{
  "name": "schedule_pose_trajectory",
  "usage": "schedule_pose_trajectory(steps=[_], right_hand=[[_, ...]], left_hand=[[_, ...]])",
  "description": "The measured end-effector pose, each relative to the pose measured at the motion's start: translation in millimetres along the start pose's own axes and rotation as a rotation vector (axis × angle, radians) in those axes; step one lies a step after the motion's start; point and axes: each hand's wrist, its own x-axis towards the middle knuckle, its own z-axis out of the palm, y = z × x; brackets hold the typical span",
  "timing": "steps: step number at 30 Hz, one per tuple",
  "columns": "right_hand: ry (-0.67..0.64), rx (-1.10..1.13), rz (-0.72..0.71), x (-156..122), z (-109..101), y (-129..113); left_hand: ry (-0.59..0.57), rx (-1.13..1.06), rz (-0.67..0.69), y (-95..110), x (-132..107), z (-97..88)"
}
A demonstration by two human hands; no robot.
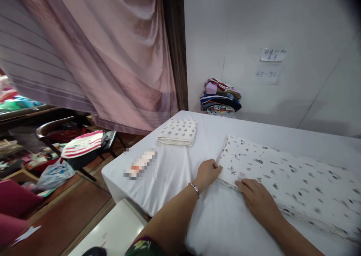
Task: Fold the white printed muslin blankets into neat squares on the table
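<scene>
Now left hand (208, 172) at the printed cloth's (293, 181) corner, right hand (258, 199) atop its edge, grips unclear.

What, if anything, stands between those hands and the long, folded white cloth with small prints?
Nothing visible. The left hand touches the left end of the long, folded white cloth; the right hand touches its near edge. The smaller folded white cloth with grey motifs lies apart, farther left.

On our left wrist (198, 185) we wear a slim, shiny silver-coloured bracelet (194, 188); our dark green cloth sleeve (144, 247), printed with pale yellow flowers, leaves the forearm (175, 211) bare.
</scene>
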Motion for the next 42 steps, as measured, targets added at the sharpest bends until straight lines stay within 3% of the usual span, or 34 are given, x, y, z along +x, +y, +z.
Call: schedule_pose_trajectory(steps=[16, 27, 37, 42], right_hand=[[-0.044, -0.084, -0.008, -0.4, 4.4, 0.0], [-0.151, -0.156, 0.148, 37.1, 1.5, -22.5], [-0.318, -0.118, 0.199, 75.8, 5.8, -43.3], [-0.324, -0.016, 0.198, 78.6, 5.7, -39.6]], left_hand=[[-0.007, 0.100, 0.024, 0.4, -4.2, -1.1], [-0.042, 0.170, 0.021, 2.2, -3.3, -1.9], [0.007, 0.073, 0.018, -2.3, 1.7, 2.2], [-0.022, -0.127, -0.010, -5.4, 6.4, 1.2]])
